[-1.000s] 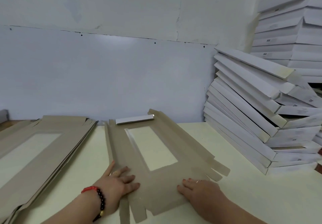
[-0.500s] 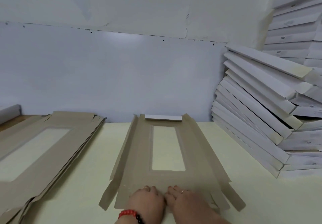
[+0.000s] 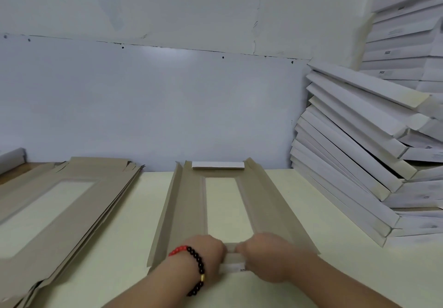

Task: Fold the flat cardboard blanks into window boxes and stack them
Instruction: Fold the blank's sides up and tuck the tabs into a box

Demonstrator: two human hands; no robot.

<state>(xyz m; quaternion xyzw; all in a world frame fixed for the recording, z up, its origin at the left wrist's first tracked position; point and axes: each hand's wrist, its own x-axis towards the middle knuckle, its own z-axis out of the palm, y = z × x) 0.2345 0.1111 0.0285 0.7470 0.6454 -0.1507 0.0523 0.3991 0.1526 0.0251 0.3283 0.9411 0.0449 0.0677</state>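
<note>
Brown flat cardboard blank with a rectangular window cutout (image 3: 189, 212) is lying on the pale yellow tabletop (image 3: 299, 271), centre of view, between the two piles. Its long axis is running straight away from the person toward the pale grey wall (image 3: 155, 92); the near short end is sitting under the hands and the far short end is almost touching the wall. Both long side flaps are tilting up from the table. The far end flap is standing folded up, showing its white face. The window is showing the tabletop through it.

Left hand (image 3: 203, 251), wearing a red and black bead bracelet (image 3: 195, 267), is gripping the near end flap with fingers curled over its edge. Right hand (image 3: 268, 257) is gripping the same flap just beside it, fingers curled; the flap's white face is showing between and under the two hands, turned up off the table.

Pile of flat brown window blanks (image 3: 60, 202) is lying on the table at left, apart from the worked blank, long axis slanting toward the far right.

Leaning stack of white folded boxes (image 3: 359, 164) is sitting at right against the wall, near the blank's right flap but not touching it. What the boxes are holding cannot be told. Second stack of white boxes (image 3: 402, 49) is rising behind it in the top right corner.
</note>
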